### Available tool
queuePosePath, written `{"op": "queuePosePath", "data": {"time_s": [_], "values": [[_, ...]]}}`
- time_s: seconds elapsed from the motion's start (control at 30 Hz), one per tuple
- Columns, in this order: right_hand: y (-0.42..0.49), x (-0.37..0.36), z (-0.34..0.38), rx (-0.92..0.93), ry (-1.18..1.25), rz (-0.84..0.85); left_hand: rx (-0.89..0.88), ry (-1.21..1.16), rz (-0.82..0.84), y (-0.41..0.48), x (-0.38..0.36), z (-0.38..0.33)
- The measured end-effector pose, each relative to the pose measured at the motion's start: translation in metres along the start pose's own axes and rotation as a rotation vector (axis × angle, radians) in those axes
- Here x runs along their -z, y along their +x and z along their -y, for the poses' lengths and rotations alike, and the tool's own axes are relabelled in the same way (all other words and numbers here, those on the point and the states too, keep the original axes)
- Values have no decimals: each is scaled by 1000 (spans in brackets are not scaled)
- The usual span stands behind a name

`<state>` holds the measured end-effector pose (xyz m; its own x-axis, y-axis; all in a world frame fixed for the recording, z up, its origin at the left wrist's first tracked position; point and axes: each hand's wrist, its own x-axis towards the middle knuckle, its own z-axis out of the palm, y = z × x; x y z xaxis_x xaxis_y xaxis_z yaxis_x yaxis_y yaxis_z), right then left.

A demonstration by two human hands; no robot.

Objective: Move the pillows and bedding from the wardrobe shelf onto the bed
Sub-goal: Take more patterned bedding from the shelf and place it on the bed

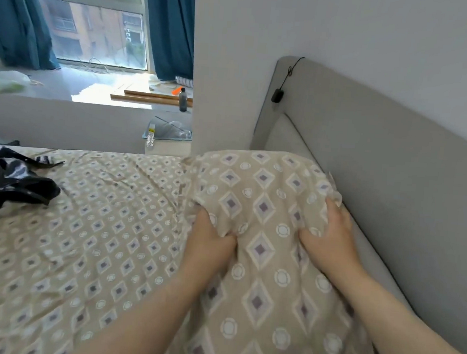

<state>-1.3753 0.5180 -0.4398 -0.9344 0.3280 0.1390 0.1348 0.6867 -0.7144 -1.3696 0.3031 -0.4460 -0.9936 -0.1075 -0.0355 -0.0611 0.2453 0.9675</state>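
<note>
A black strappy item (16,182) lies at nine o'clock on the patterned bed (89,249). At centre, the left hand (208,247) and, toward three o'clock, the right hand (330,239) each close their grip on a matching pillow (263,206) resting against the grey headboard (393,166).

The beige diamond-patterned pillow (263,206) and matching bed sheet (89,249) look like soft, matt, creased cloth. The grey padded headboard (379,165) shows finely woven matt fabric. The black strapped bag (19,184) appears slightly glossy.
</note>
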Motion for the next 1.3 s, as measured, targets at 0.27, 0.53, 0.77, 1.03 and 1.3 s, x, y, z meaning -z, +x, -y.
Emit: {"op": "queuePosePath", "data": {"time_s": [0.27,0.53,0.77,1.03,1.3], "values": [[77,-111,-114,-148,-382,387,248,359,332,99,-49,164],[29,-167,-175,-163,-353,282,272,330,145,78,-64,233],[29,-183,-152,154,-531,328,-273,927,252,87,-83,215],[19,-193,-165,117,-591,376,-207,1057,402,79,-87,222],[-9,-116,-84,26,174,198,-145,997,516,68,-69,188]]}}
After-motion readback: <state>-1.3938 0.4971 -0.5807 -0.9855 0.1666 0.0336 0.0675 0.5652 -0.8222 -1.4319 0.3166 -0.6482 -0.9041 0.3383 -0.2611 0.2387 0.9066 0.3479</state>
